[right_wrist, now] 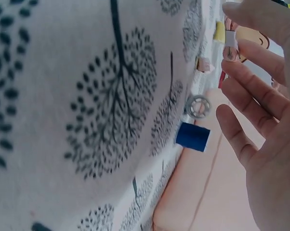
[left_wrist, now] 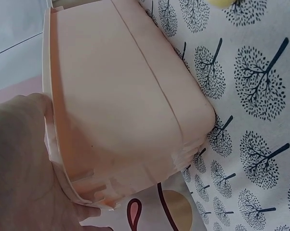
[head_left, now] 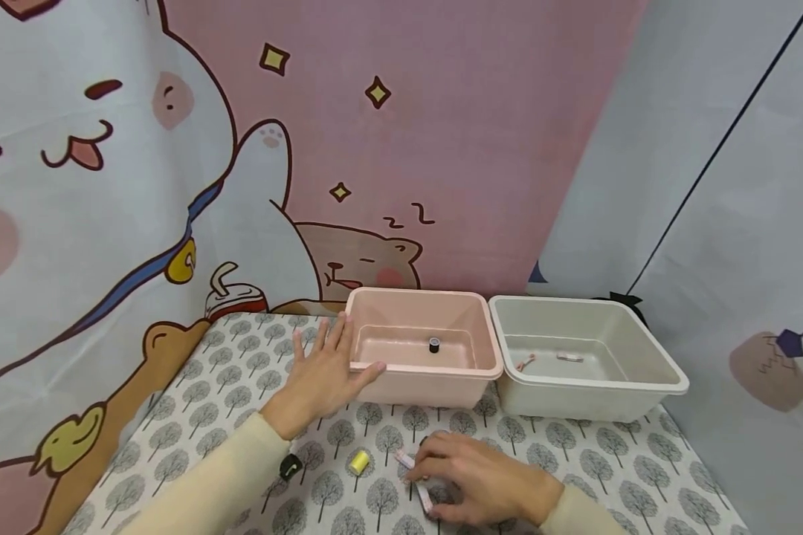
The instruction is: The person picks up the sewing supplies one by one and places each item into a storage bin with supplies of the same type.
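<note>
My left hand (head_left: 321, 383) lies at the near left corner of the pink bin (head_left: 428, 386), fingers straight and spread over its rim. In the left wrist view, the palm sits against that rim. My right hand (head_left: 471, 475) is low over the tablecloth, with thumb and fingertips at a small pink-and-white strip (head_left: 424, 499). The right wrist view has this strip (right_wrist: 230, 45) between thumb and index finger. A second pink-and-white strip (head_left: 404, 459) lies close by. Beside the fingers are a blue spool (right_wrist: 192, 136) and a grey spoked bobbin (right_wrist: 198, 106), both mostly hidden by the hand in the head view.
Left of the right hand lie a yellow spool (head_left: 359, 462) and a small dark item (head_left: 291, 467). A black spool (head_left: 434, 345) stands inside the pink bin. The grey-white bin (head_left: 592, 401) alongside contains two small pinkish pieces (head_left: 569, 357). A printed curtain (head_left: 475, 148) hangs behind.
</note>
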`<state>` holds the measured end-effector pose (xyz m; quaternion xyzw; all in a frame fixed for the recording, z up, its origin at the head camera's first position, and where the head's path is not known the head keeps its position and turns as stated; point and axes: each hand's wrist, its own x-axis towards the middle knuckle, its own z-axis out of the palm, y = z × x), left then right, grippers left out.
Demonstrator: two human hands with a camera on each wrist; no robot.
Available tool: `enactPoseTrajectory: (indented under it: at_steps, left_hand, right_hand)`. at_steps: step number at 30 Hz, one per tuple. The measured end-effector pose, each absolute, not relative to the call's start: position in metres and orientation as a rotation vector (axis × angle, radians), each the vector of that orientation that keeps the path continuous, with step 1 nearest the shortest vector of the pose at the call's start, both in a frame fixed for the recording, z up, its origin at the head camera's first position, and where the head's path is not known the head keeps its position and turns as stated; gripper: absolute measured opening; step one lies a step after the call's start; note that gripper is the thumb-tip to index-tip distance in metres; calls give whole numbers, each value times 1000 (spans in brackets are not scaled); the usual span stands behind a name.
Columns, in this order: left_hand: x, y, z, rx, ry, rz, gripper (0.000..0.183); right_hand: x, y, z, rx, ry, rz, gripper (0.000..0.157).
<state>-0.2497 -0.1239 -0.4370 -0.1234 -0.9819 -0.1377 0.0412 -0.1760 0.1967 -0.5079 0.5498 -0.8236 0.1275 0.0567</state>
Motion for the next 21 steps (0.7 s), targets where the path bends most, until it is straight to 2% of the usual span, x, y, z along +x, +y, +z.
enactPoseTrajectory:
  at_steps: [8,16,21]
  left_hand:
    - [-248,-129,-437,-371,-3004,-435,119]
    - [-250,-126,-434,-380,-3008,-426,119]
    - [-248,-124,-435,-376,-3019,-430,120]
  right_hand:
    - [-177,200,-496,1606,-2476,411,45]
    - [-177,207,-473,1503,-2480,411,57]
    - [-184,215,-460,1530,-2365,433,56]
